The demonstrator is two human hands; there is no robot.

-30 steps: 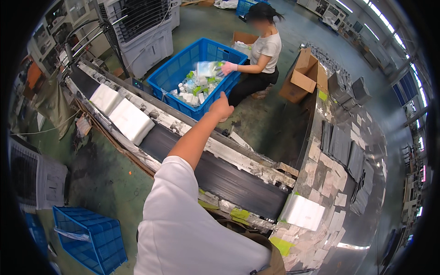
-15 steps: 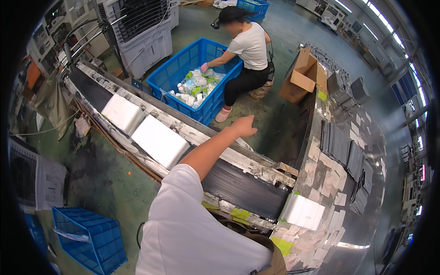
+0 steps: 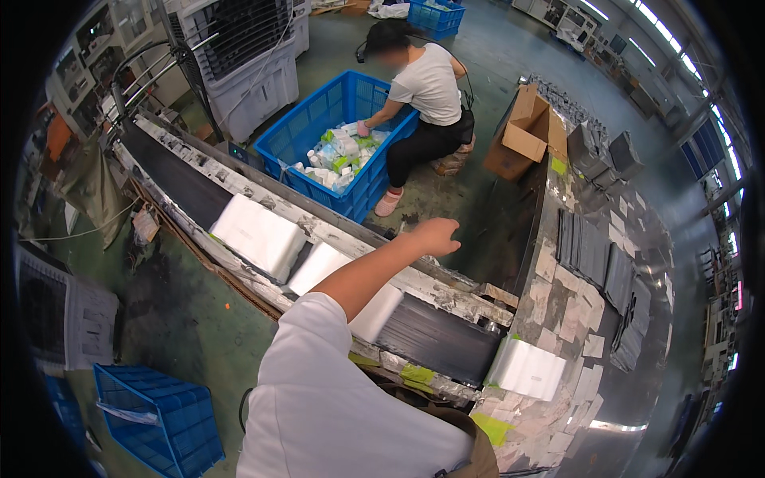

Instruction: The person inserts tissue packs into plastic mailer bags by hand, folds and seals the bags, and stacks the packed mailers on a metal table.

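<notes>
My left arm reaches across a black conveyor belt (image 3: pixel 442 341). My left hand (image 3: pixel 434 237) hovers past its far side rail, fingers loosely bent and a little apart, with nothing seen in them. Below the forearm lies a smooth white block-shaped pack (image 3: pixel 317 266) on the belt, partly hidden by the arm. Just left of it rides another white pack (image 3: pixel 259 237). A third white pack (image 3: pixel 527 368) rests beyond the belt's right end, on a table (image 3: pixel 570 307) patched with paper pieces. My right hand is out of view.
Across the belt a seated person (image 3: pixel 430 84) has a gloved hand in a big blue crate (image 3: pixel 275 147) of white bottles and packs. An open cardboard box (image 3: pixel 518 147) stands right of them. Grey sheets (image 3: pixel 582 247) lie on the table. A blue basket (image 3: pixel 187 422) is at lower left.
The two white packs on the belt have moved right, one passing under my forearm. My left hand has shifted slightly down and right. The seated person's hand has moved within the crate.
</notes>
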